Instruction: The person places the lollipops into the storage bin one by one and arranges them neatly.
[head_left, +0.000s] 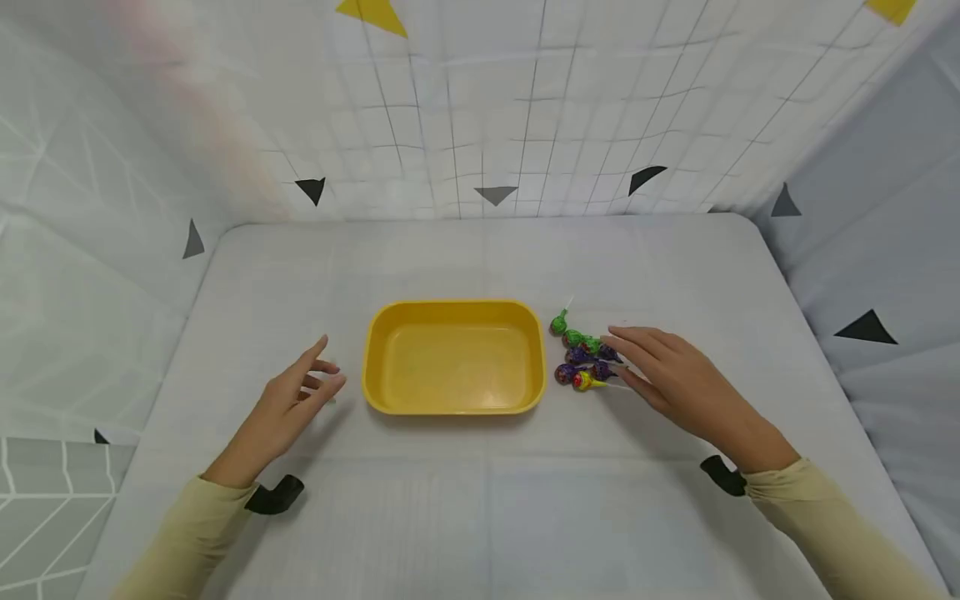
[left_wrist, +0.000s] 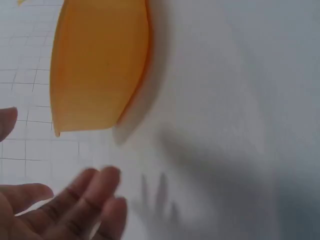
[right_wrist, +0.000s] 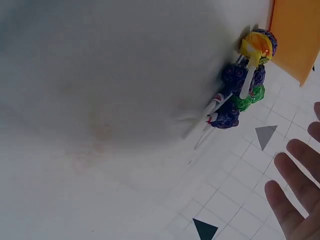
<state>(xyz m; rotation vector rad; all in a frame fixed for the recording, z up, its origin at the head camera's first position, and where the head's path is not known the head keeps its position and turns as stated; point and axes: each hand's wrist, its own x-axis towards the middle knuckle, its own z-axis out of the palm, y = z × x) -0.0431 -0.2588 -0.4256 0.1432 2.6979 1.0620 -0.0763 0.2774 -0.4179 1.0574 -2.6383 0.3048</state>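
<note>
Several wrapped lollipops lie in a cluster on the table just right of a yellow tray (head_left: 453, 410). Among them are a green lollipop (head_left: 558, 324) at the far end, purple lollipops (head_left: 565, 374) in the middle and a yellow lollipop (head_left: 582, 381) at the near end. My right hand (head_left: 675, 379) hovers at the right side of the cluster, fingers extended toward it and holding nothing; its fingertips overlap the cluster's edge in the head view. To the tray's left, my left hand (head_left: 288, 408) is held over the table with relaxed, spread fingers and nothing in them.
The white-covered table (head_left: 480, 508) is bounded by a white cloth wall (head_left: 480, 108) with grid lines at the back and by grey cloth (head_left: 885, 225) on the right. Black bands (head_left: 276, 495) sit at both wrists. The tray's inside shows bare yellow.
</note>
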